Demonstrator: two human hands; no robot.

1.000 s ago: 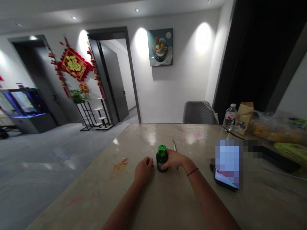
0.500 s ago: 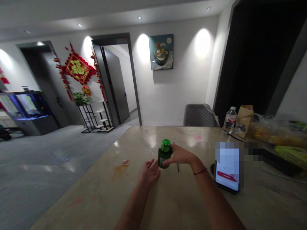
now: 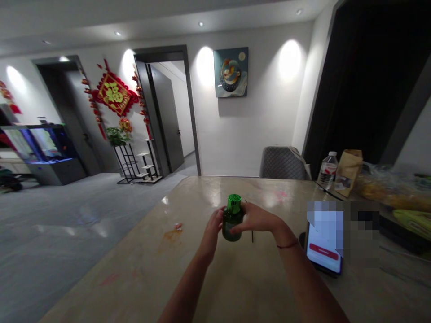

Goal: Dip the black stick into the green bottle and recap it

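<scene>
Your left hand (image 3: 213, 229) has closed in since half a second ago, when it lay palm-up just beside the green bottle (image 3: 231, 225). Now its fingers curl against the bottle's left side. Your right hand (image 3: 257, 219) has kept its grip on the right side, thumb and fingers wrapped round the dark glass body just under the bright green cap (image 3: 234, 202). So both of your hands are narrowed on the bottle, one on each flank, with nothing else in them. The bottle stands nearly upright near the middle of the pale surface (image 3: 235, 282); whether its base touches the surface or hangs just above it cannot be told from the head view. A thin dark cord (image 3: 252, 236) lies just beyond your right wrist. An orange smear (image 3: 171, 234) marks the surface to the left of your left hand. A phone (image 3: 323, 255) with a lit screen lies to the right, well apart from the bottle. A water bottle (image 3: 326, 170) and a paper bag (image 3: 349, 172) stand at the far right edge.
</scene>
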